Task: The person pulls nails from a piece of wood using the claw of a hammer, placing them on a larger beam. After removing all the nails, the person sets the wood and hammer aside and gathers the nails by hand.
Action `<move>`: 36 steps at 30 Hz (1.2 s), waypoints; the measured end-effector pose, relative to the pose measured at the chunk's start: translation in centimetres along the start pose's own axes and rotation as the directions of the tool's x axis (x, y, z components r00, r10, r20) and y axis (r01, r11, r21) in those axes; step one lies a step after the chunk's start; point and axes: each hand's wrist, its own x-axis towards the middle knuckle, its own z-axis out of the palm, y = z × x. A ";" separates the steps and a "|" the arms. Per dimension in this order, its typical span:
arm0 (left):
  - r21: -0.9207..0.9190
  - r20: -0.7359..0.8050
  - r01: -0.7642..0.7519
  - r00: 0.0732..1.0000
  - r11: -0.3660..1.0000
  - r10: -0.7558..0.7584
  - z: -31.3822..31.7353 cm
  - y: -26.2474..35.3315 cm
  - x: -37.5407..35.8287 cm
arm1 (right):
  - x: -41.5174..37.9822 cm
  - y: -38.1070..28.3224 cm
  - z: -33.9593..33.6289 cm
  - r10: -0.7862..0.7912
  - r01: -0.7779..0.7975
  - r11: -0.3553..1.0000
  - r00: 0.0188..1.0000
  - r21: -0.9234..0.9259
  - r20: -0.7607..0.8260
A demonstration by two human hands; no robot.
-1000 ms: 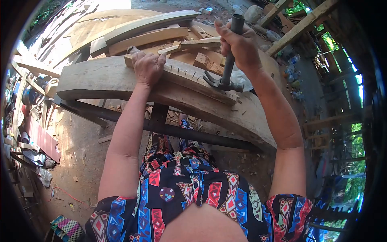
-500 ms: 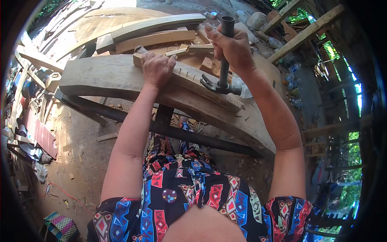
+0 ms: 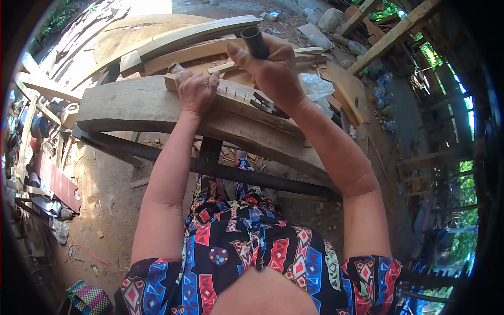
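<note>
Pale, rough wood makes up the long straight strip point(image 3: 239, 105) under the hands, lying along the upper edge of a thick, curved, pale-brown wooden slab point(image 3: 131, 100). Its long axis runs from the left hand point(image 3: 197, 93) across and slightly nearer the body towards the right. Several thin dark metal nails point(image 3: 235, 95) stand up from the strip in a row between the hands. The left hand is clenched over the strip's left end, at one end of that row.

At the other end, the right hand point(image 3: 276, 68) is closed firmly around the tubular handle of a dark grey metal claw hammer point(image 3: 257, 46). The handle's open end pokes up past the thumb; the head sits below the fist, claw pointing towards the nails and the left hand. Of the two, the hammer's claw is nearer the rightmost nails; the right wrist and forearm hide the striking face, so I cannot tell whether it touches the wood.

As for containers, a crumpled clear plastic bag point(image 3: 317, 89) lies just beyond the right hand, its contents unreadable. Well below the left hand, on the ground, is a checked woven basket point(image 3: 89, 298) in black, white, pink and green; its inside cannot be seen.
</note>
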 end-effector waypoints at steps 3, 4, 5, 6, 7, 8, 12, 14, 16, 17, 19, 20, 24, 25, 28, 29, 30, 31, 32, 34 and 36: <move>-0.008 0.005 0.006 1.000 1.000 -0.006 0.0 -0.3 0.1 | -0.4 -0.9 -2.8 0.159 -0.164 0.977 0.986 0.134 0.047; -0.023 0.013 0.011 1.000 1.000 -0.011 0.1 -0.2 0.0 | -0.4 -0.8 -3.0 0.160 -0.165 0.977 0.986 0.136 0.047; -0.025 0.017 0.009 1.000 1.000 -0.009 0.1 -0.3 -0.1 | -0.5 -0.7 -3.3 0.160 -0.170 0.971 0.985 0.168 0.070; -0.023 0.023 0.006 1.000 1.000 -0.005 0.2 -0.3 -0.1 | -0.6 -0.7 -3.7 0.158 -0.173 0.965 0.983 0.199 0.089; -0.019 0.029 0.000 1.000 1.000 0.001 0.3 -0.4 0.0 | -0.8 -0.9 -3.4 0.106 -0.119 0.980 0.991 0.158 0.085; -0.018 0.032 -0.007 0.999 1.000 0.007 0.4 -0.5 0.0 | -0.9 -0.9 -3.0 0.106 -0.117 0.980 0.991 0.161 0.079; -0.033 -0.036 -0.046 0.998 0.998 0.045 0.4 -0.6 -0.1 | -1.2 -1.5 -1.3 0.017 -0.038 0.994 0.978 0.098 0.207; -0.031 -0.076 -0.066 0.995 0.997 0.064 0.5 -0.7 -0.1 | -1.0 -1.2 -0.7 -0.050 0.030 0.995 0.976 0.093 0.211; -0.019 -0.083 -0.088 0.993 0.996 0.087 0.9 -1.0 0.0 | -1.1 -0.7 -0.2 -0.090 0.076 0.994 0.975 0.079 0.204; -0.021 -0.084 -0.091 0.992 0.996 0.089 1.1 -1.2 0.0 | -1.1 -0.5 -0.3 -0.129 0.119 0.991 0.971 0.063 0.200; -0.075 -0.037 -0.065 0.997 0.995 0.062 0.7 -1.1 -0.1 | -1.4 -1.6 -2.2 -0.001 -0.067 0.977 0.949 0.203 0.316; -0.077 -0.030 -0.063 0.998 0.995 0.061 0.2 -0.9 -0.2 | -1.7 -1.6 -5.5 0.135 -0.187 0.974 0.930 0.126 0.342; 0.027 0.113 -0.027 0.993 0.999 0.023 -0.5 -0.3 0.2 | -4.8 3.5 -17.7 0.287 -0.093 0.705 0.944 0.703 -0.163; 0.036 0.122 -0.023 0.992 0.999 0.018 -0.5 -0.3 0.3 | -5.6 3.3 -19.1 0.392 -0.072 0.691 0.873 0.719 -0.290; 0.005 0.078 -0.029 0.997 1.000 0.029 0.2 -0.7 0.3 | -7.8 2.6 -20.9 0.325 -0.117 0.823 0.900 0.556 -0.291; -0.034 0.020 -0.032 0.999 0.999 0.033 0.4 -0.8 0.1 | -8.1 2.5 -21.6 0.335 -0.138 0.839 0.893 0.526 -0.301; -0.041 0.023 -0.036 0.999 0.999 0.037 0.5 -0.9 0.1 | -8.4 2.4 -22.1 0.337 -0.138 0.842 0.890 0.522 -0.308; -0.045 0.034 -0.023 0.999 0.999 0.025 0.5 -1.0 0.0 | -8.6 2.2 -22.5 0.345 -0.161 0.854 0.887 0.495 -0.306; -0.050 0.046 -0.011 0.999 0.999 0.014 0.6 -1.1 0.0 | -8.9 1.9 -23.0 0.354 -0.185 0.864 0.884 0.468 -0.306; -0.038 0.052 -0.023 0.998 0.999 0.025 0.5 -1.1 0.0 | -9.3 1.9 -22.4 0.352 -0.205 0.872 0.893 0.444 -0.280; -0.038 0.017 -0.036 0.999 0.999 0.037 0.6 -1.0 0.0 | -9.8 2.1 -20.9 0.352 -0.225 0.879 0.900 0.421 -0.255</move>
